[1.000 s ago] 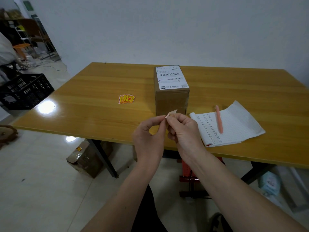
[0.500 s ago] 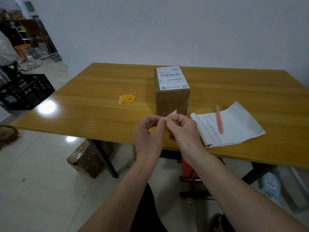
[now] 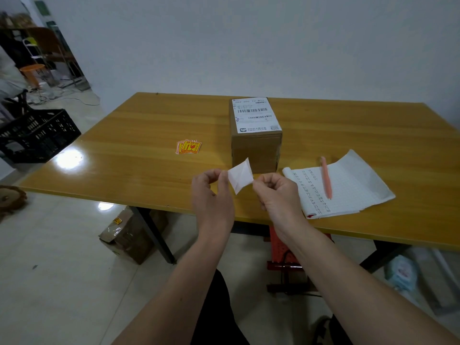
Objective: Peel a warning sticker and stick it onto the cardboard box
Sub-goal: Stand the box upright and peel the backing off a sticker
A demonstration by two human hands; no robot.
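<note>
Above table edge, before box: sticker work held mid-air, both hands raised.
Left hand (image 3: 211, 192): thumb and forefinger pinching left corner of white sheet; other fingers curled loosely behind.
Right hand (image 3: 276, 192): fingers curled, thumb and forefinger pinching right edge of same sheet.
White sheet (image 3: 240, 179): plain side toward camera, creased down the middle, spread between the two pinches; printed face not visible, so cannot tell whether backing, sticker, or both.
Change from a second ago: then only a small pale corner poking above fingertips pressed close together; now hands drawn apart, most of the sheet exposed.
Meaning for task: peel judged under way, likely layers being parted; full separation not confirmed from this view.
Cardboard box (image 3: 256, 150): upright on table (image 3: 149, 170), just beyond the hands, unmoved across the pictures; white shipping label (image 3: 255, 115) on top, near face bare brown.
Sticking step: not yet done; no warning sticker seen on box.
Spare warning stickers (image 3: 188, 146): small yellow-and-red stack lying flat on table, left of box, well apart from hands, same spot as before.
Notebook (image 3: 343, 185): open, right of box, pink pen (image 3: 326, 178) resting on page.
Next move, as judged: finish parting layers, keep adhesive side clear of fingers, carry sticker forward to a bare box face.
</note>
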